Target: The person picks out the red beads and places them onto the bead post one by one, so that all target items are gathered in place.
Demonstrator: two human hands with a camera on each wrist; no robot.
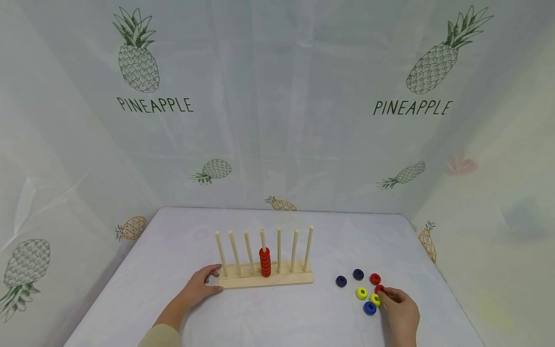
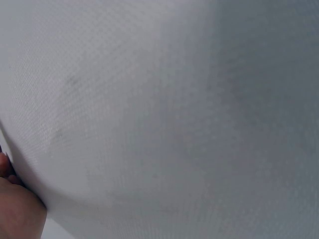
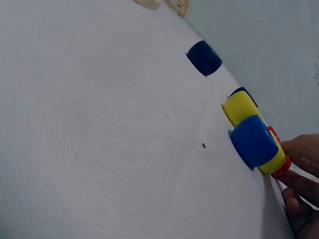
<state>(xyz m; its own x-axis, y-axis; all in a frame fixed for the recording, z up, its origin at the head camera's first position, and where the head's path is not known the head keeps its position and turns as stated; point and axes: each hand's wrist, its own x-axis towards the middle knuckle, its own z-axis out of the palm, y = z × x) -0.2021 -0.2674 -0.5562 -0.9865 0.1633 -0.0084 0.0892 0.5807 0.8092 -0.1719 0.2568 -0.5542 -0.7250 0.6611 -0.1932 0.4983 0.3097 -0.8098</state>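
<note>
A pale wooden peg rack (image 1: 277,278) with several upright pegs stands on the table. Red rings (image 1: 265,262) are stacked on its middle peg; the other pegs are bare. My left hand (image 1: 198,289) holds the rack's left end, thumb at the front edge and fingers toward the back. Off to the right, my right hand (image 1: 402,313) pinches a red ring (image 1: 379,288) between thumb and fingers, low among the loose rings. Right beside it lie a yellow ring (image 1: 375,300) and a blue ring (image 1: 370,308). The left wrist view shows mostly tablecloth and part of the hand (image 2: 20,211).
Near the right hand are another red ring (image 1: 375,279), another yellow ring (image 1: 362,293) and two dark blue rings (image 1: 341,281). A white cloth covers the table (image 1: 269,318). Behind hangs a pineapple-print curtain (image 1: 277,120).
</note>
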